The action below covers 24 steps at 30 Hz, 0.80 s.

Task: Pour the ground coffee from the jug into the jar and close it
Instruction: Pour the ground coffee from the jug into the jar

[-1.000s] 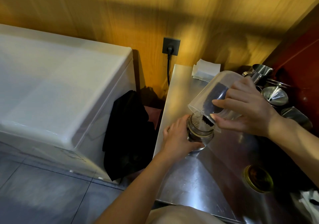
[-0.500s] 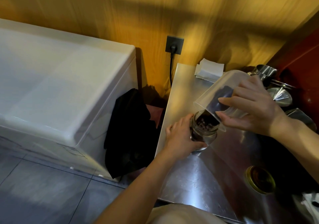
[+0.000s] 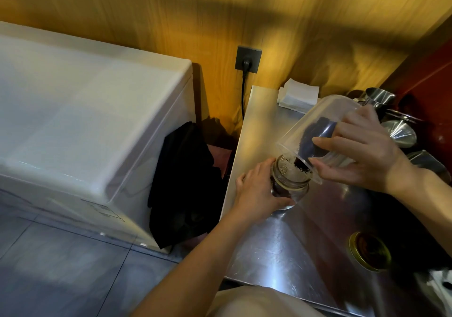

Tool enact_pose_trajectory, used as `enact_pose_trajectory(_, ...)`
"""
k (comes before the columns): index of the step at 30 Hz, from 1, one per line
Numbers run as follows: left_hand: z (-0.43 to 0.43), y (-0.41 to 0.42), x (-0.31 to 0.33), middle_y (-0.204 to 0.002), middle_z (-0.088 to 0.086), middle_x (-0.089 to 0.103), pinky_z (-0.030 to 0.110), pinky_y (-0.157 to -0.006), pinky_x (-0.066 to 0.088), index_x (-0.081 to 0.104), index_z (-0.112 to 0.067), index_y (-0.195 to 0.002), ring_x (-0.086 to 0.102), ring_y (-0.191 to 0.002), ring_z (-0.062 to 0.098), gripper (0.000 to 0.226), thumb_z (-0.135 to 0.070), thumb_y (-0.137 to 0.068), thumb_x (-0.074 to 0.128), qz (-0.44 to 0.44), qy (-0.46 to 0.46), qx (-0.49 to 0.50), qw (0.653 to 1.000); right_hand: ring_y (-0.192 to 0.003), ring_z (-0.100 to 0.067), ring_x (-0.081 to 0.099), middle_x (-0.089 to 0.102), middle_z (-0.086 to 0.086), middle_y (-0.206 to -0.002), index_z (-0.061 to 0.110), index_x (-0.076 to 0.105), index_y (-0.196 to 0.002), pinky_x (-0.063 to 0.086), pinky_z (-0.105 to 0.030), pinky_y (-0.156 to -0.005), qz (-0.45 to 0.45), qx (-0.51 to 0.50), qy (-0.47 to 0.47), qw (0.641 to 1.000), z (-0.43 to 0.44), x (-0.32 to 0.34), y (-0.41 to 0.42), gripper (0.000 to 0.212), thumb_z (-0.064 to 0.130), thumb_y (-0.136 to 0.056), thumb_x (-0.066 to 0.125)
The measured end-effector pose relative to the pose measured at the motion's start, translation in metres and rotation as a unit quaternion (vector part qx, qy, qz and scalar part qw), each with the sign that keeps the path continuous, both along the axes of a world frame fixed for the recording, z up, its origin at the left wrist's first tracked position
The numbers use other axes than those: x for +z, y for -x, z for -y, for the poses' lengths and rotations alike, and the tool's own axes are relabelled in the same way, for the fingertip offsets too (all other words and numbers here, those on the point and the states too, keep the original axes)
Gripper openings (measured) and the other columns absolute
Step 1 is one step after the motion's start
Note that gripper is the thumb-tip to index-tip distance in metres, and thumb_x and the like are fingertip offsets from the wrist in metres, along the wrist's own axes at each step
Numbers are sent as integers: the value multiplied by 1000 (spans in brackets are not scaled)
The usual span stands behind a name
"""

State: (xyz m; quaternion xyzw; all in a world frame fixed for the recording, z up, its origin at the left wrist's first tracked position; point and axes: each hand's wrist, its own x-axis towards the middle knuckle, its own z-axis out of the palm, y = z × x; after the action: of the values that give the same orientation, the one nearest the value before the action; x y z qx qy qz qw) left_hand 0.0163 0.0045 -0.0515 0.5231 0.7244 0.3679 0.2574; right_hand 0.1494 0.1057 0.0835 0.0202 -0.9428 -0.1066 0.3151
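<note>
A clear plastic jug (image 3: pixel 315 123) is tipped steeply, mouth down and to the left, with my right hand (image 3: pixel 359 153) gripping its body. Dark ground coffee (image 3: pixel 311 138) lies along the jug's lower wall and a clump sits at its lip, over the open glass jar (image 3: pixel 289 184). My left hand (image 3: pixel 259 192) wraps the jar's left side and holds it on the steel counter (image 3: pixel 288 238). The jar has dark coffee inside. A gold-rimmed jar lid (image 3: pixel 369 250) lies upside down on the counter at the right.
Steel cups and funnels (image 3: pixel 398 131) crowd the counter's back right corner. Folded white paper (image 3: pixel 297 95) lies at the back edge. A white chest appliance (image 3: pixel 80 126) stands to the left, black cloth (image 3: pixel 183 180) hanging in the gap. A plug and cable (image 3: pixel 245 72) run down the wooden wall.
The jug stays tilted over the jar while coffee slides toward its lip and drops in. Both hands keep their grips; the view has shifted slightly.
</note>
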Motion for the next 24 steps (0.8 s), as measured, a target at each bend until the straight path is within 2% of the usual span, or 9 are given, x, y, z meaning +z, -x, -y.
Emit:
enact_pose_trajectory(4, 0, 0, 1, -136, -8, 44, 44, -108, 19, 29, -30, -136, 36, -129, 14, 92, -45, -61, 79, 2, -1, 1, 1000, -61, -24, 43, 56, -13, -52, -4, 69, -72, 23, -27, -76, 9, 14, -13, 1000, -1, 0, 0, 30, 24, -81, 64)
enact_pose_trajectory(9, 0, 0, 1, -135, -10, 45, 42, -107, 19, 31, -32, -135, 37, -127, 12, 90, -46, -60, 79, 8, -4, 0, 1000, -63, -21, 37, 53, -13, -50, -4, 70, -70, 27, -31, -72, 7, 27, -7, 1000, 0, -2, 2, 29, 23, -79, 66)
enact_pose_trajectory(13, 2, -1, 2, -132, -10, 46, 42, -106, 19, 31, -33, -133, 39, -125, 13, 88, -45, -61, 79, 17, -13, -1, 1000, -59, -24, 43, 54, -12, -51, -4, 70, -70, 33, -35, -66, 6, 30, -16, 999, -2, -1, 1, 30, 23, -81, 65)
enact_pose_trajectory(18, 2, -1, 1, -132, -10, 45, 40, -105, 19, 30, -32, -134, 38, -125, 13, 90, -45, -60, 79, 11, -13, 2, 1000, -63, -20, 38, 55, -11, -51, -5, 70, -70, 33, -37, -66, 3, 34, -34, 999, -2, -2, 1, 27, 21, -78, 68)
enact_pose_trajectory(24, 1, -1, 0, -131, -10, 46, 38, -103, 20, 29, -34, -133, 38, -124, 13, 90, -44, -60, 80, 11, -14, 4, 1000, -48, -26, 50, 55, -11, -51, -3, 70, -69, 35, -38, -64, 12, 45, -63, 997, 1, -1, 2, 28, 23, -80, 66)
